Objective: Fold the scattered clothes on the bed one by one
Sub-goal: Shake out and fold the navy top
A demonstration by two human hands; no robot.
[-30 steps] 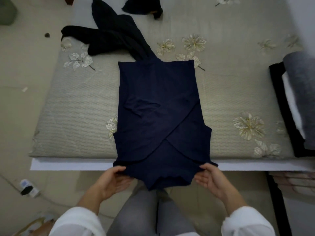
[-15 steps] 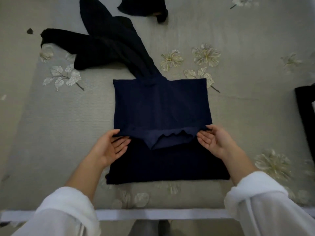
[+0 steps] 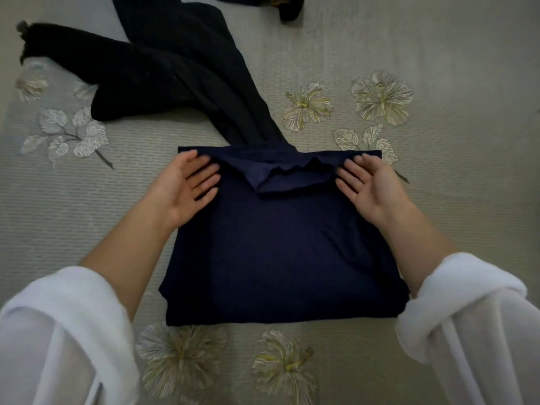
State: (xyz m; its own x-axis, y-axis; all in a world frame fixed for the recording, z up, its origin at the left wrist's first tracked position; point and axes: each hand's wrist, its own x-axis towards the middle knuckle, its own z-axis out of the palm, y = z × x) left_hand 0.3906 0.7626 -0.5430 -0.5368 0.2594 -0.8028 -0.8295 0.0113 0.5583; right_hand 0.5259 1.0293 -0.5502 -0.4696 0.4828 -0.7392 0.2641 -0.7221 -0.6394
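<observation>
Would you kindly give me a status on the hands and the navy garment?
Left hand, right hand open, fingers straight at far corners of navy garment. Garment folded over, hem rumpled at far edge. Black garment abuts that edge, unfolded.

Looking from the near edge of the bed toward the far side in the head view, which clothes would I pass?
Folded navy garment → sprawled black garment → another dark garment, cut off at the top edge.
</observation>
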